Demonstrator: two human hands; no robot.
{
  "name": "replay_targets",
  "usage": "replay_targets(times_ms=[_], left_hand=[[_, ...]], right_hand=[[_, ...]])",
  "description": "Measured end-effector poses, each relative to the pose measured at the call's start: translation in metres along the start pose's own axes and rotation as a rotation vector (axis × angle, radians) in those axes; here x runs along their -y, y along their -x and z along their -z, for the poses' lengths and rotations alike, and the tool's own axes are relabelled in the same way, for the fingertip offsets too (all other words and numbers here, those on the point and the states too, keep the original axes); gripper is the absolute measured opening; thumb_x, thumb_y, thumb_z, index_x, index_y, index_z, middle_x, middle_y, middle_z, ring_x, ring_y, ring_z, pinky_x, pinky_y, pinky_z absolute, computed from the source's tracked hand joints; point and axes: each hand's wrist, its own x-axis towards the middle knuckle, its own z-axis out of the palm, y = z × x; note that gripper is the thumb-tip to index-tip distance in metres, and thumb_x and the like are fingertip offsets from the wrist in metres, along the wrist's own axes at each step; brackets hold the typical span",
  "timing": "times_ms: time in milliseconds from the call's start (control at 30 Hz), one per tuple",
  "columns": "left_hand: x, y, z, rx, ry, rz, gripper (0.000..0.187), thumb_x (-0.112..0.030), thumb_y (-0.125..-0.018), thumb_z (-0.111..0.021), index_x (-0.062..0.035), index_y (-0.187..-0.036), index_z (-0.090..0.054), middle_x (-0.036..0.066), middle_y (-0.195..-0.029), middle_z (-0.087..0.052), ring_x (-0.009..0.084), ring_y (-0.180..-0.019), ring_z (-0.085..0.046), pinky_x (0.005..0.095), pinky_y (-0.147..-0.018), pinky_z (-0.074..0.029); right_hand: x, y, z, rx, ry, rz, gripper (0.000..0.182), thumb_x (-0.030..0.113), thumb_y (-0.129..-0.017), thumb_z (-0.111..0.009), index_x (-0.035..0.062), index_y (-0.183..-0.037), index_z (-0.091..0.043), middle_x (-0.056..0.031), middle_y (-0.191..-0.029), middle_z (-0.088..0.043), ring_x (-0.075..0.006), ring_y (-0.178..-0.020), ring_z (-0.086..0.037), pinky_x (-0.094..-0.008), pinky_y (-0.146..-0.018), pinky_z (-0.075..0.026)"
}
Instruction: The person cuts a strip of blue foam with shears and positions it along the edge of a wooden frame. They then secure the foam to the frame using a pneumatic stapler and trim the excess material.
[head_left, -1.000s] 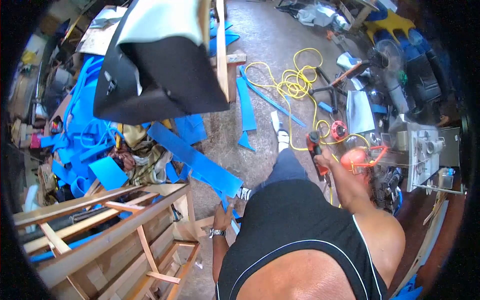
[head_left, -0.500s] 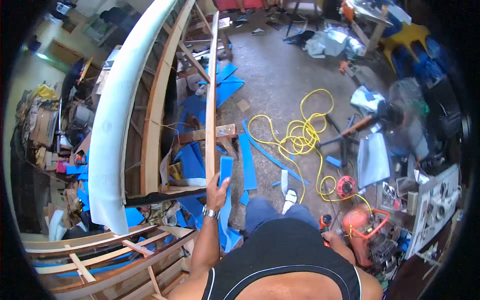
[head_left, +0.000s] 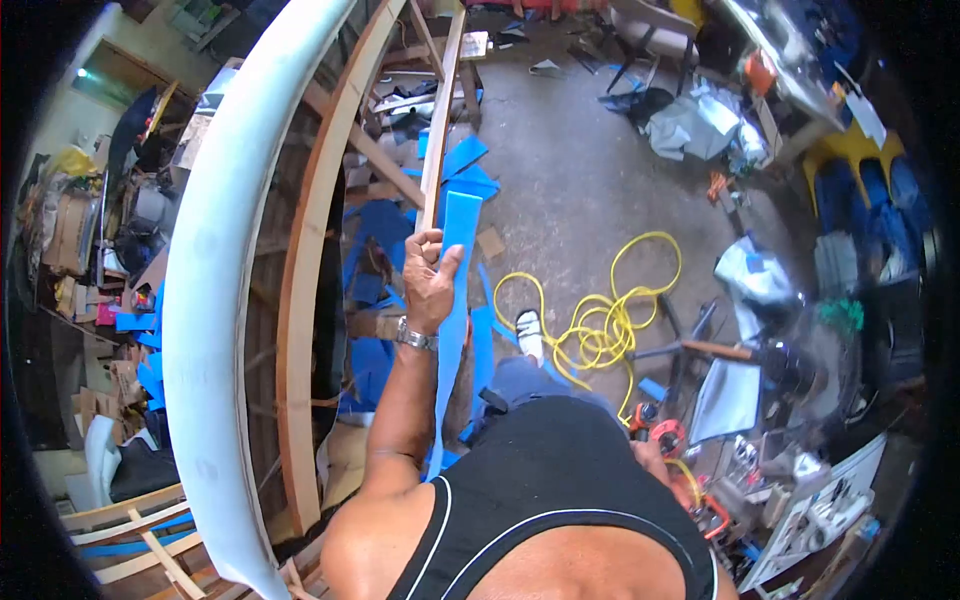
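While the head camera is looking steeply down over a black vest [head_left: 560, 480], the left hand [head_left: 432, 278] is reaching up and forward, fingers wrapped around a long blue strip [head_left: 455, 300] and pressing it against the edge of a thin wooden rail [head_left: 437, 140]. The strip is running upright in the picture, its top end standing just above the thumb beside the rail, its lower part hanging down past the wrist toward the floor. A watch [head_left: 416, 338] is sitting on that wrist. The rail is belonging to a curved wooden frame [head_left: 305, 300] that is arching along the left, with a pale, smooth panel [head_left: 205, 300] lying over its outer side.

The right hand [head_left: 655, 462] is hanging low beside the hip, mostly hidden by the vest; whether it is closed on anything cannot be told, though a red tool [head_left: 665, 437] is showing right next to it.

On the concrete floor a yellow cord [head_left: 610, 320] is lying in loose coils, well apart from the strip. More blue offcuts [head_left: 460, 175] are lying scattered under the frame. A fan [head_left: 790, 365] is standing at the right among cluttered gear, and a shoe [head_left: 528, 335] is showing just above the vest.
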Motion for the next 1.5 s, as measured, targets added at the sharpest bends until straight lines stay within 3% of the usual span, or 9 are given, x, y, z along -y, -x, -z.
replay_targets(times_ms=[300, 400, 667, 733, 1000, 1100, 1233, 1400, 1500], left_hand=[[-0.003, -0.205, -0.052, 0.373, 0.517, 0.11, 0.047, -0.026, -0.093, -0.068, -0.0063, -0.129, -0.046, 0.004, -0.092, -0.057, 0.0065, -0.054, -0.049, 0.0207, -0.042, -0.043], [-0.023, -0.262, -0.086, 0.248, 0.181, 0.015, 0.048, -0.015, -0.084, -0.075, -0.0043, -0.124, -0.051, 0.004, -0.09, -0.059, 0.007, -0.061, -0.053, 0.0216, -0.051, -0.044], [0.002, -0.43, -0.128, -0.093, -0.452, -0.021, 0.023, -0.021, -0.102, -0.053, -0.0053, -0.116, -0.063, 0.003, -0.091, -0.067, 0.0089, -0.07, -0.059, 0.0268, -0.062, -0.05], [-0.01, -0.461, -0.14, -0.213, -0.221, 0.09, 0.027, -0.028, -0.104, -0.05, -0.0051, -0.113, -0.062, 0.003, -0.085, -0.067, 0.0087, -0.07, -0.062, 0.0252, -0.062, -0.051], [-0.067, -0.581, -0.186, -0.38, -0.54, 0.015, 0.028, -0.026, -0.1, -0.056, -0.0033, -0.115, -0.06, 0.008, -0.08, -0.068, 0.0138, -0.061, -0.066, 0.0285, -0.048, -0.051], [-0.08, -0.638, -0.184, -0.457, -0.822, -0.2, 0.027, -0.025, -0.095, -0.061, -0.0062, -0.114, -0.064, 0.016, -0.087, -0.069, 0.0278, -0.072, -0.069, 0.0396, -0.062, -0.052], [-0.101, -0.727, -0.187, -0.485, -0.872, -0.302, 0.027, -0.022, -0.09, -0.064, -0.0071, -0.112, -0.066, 0.019, -0.093, -0.069, 0.036, -0.089, -0.068, 0.0427, -0.077, -0.053], [-0.113, -0.862, -0.212, -0.368, -0.873, -0.314, 0.025, -0.02, -0.087, -0.067, -0.0061, -0.107, -0.069, 0.019, -0.098, -0.069, 0.0359, -0.089, -0.067, 0.0421, -0.078, -0.052], [-0.117, -0.951, -0.236, -0.314, -0.933, -0.475, 0.023, -0.023, -0.089, -0.066, -0.0082, -0.107, -0.069, 0.018, -0.1, -0.069, 0.0373, -0.092, -0.066, 0.0427, -0.079, -0.052]], right_hand=[[0.137, -0.099, 0.038, 0.097, -0.323, -0.211, 0.023, 0.018, -0.075, -0.07, -0.0019, -0.084, -0.066, -0.0089, -0.073, -0.064, -0.0212, -0.059, -0.061, -0.0402, -0.052, -0.047], [0.187, -0.155, 0.055, 0.118, -0.299, -0.162, 0.023, 0.019, -0.074, -0.072, -0.0019, -0.083, -0.066, -0.0089, -0.073, -0.064, -0.0216, -0.059, -0.061, -0.0406, -0.052, -0.047], [0.321, -0.38, 0.161, 0.134, -0.302, -0.042, 0.024, 0.019, -0.074, -0.075, -0.0017, -0.082, -0.067, -0.009, -0.072, -0.065, -0.0226, -0.059, -0.062, -0.0415, -0.053, -0.047], [0.364, -0.449, 0.193, 0.1, -0.355, 0.054, 0.024, 0.019, -0.074, -0.075, -0.0017, -0.082, -0.067, -0.009, -0.072, -0.065, -0.0229, -0.059, -0.062, -0.0418, -0.053, -0.048], [0.715, -0.501, 0.42, 0.036, -0.449, 0.543, 0.023, 0.003, -0.071, -0.071, 0.0023, -0.092, -0.062, -0.0034, -0.073, -0.062, -0.0126, -0.057, -0.057, -0.0293, -0.053, -0.047], [0.83, -0.5, 0.459, 0.059, -0.41, 0.657, 0.029, 0.001, -0.073, -0.069, -0.0003, -0.101, -0.061, -0.0063, -0.079, -0.064, -0.0165, -0.065, -0.06, -0.0318, -0.061, -0.048], [0.94, -0.531, 0.455, -0.103, -0.348, 0.952, 0.036, 0.009, -0.079, -0.071, 0.0034, -0.114, -0.064, -0.0068, -0.091, -0.068, -0.0173, -0.081, -0.062, -0.0331, -0.075, -0.049], [1.075, -0.491, 0.444, -0.012, -0.454, 0.932, 0.032, 0.016, -0.087, -0.075, 0.002, -0.115, -0.067, -0.0002, -0.094, -0.065, -0.0092, -0.083, -0.056, -0.0276, -0.075, -0.048], [1.152, -0.469, 0.447, -0.156, -0.372, 1.058, 0.033, 0.011, -0.082, -0.073, 0.0028, -0.114, -0.067, -0.0061, -0.08, -0.068, -0.016, -0.072, -0.062, -0.0341, -0.067, -0.05]])
